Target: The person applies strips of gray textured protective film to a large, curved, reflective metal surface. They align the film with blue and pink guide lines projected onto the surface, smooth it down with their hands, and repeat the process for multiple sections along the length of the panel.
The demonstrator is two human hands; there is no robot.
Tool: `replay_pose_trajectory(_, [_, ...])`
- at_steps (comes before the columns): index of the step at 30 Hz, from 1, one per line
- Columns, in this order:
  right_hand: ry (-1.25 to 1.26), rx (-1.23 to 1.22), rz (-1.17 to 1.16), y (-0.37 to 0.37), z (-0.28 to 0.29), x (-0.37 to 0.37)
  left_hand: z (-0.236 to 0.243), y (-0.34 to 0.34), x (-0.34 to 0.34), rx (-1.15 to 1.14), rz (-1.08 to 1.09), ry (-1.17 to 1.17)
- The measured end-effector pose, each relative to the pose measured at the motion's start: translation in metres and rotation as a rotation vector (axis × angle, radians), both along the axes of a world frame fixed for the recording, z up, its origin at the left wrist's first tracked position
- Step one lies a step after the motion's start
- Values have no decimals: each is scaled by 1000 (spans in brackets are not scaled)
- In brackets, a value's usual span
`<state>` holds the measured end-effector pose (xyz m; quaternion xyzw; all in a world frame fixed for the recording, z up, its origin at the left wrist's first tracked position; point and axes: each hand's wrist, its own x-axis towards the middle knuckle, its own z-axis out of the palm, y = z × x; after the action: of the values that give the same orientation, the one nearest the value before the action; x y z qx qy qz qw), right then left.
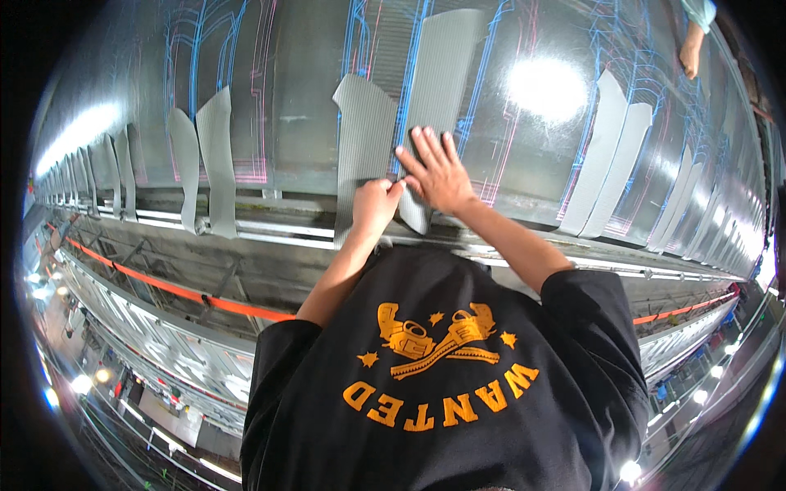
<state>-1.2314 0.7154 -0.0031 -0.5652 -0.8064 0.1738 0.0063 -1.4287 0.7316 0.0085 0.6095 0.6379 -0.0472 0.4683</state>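
Two long grey ribbed fabric-like pieces lie side by side on a shiny dark table marked with blue and pink outlines: a left piece (366, 123) and a taller right piece (442, 65). My right hand (442, 173) rests flat on the right piece, fingers stretched and apart, holding nothing. Close beside it, my left hand (377, 206) is closed over the lower part of the left piece. Its thumb and fingertips meet at the narrow gap between the two pieces, where a small dark spot shows. What they pinch is too small to make out.
More grey strips (217, 155) hang over the table's near edge on the left, and others (602, 155) on the right. A metal rail (278, 231) runs along that edge. Behind me stretches an orange band (180, 286). Another person's hand (691, 53) touches the table at far right.
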Motion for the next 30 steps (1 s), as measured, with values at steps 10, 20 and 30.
replay_pose_trajectory(10, [-124, 185, -123, 148, -16, 67, 18, -5, 4, 134, -132, 152])
replay_pose_trajectory(20, [-318, 128, -203, 149, -3, 71, 21, -19, 4, 535, -670, -109])
replay_pose_trajectory(30, [-9, 88, -119, -63, 5, -1, 43, -30, -2, 492, -464, -150])
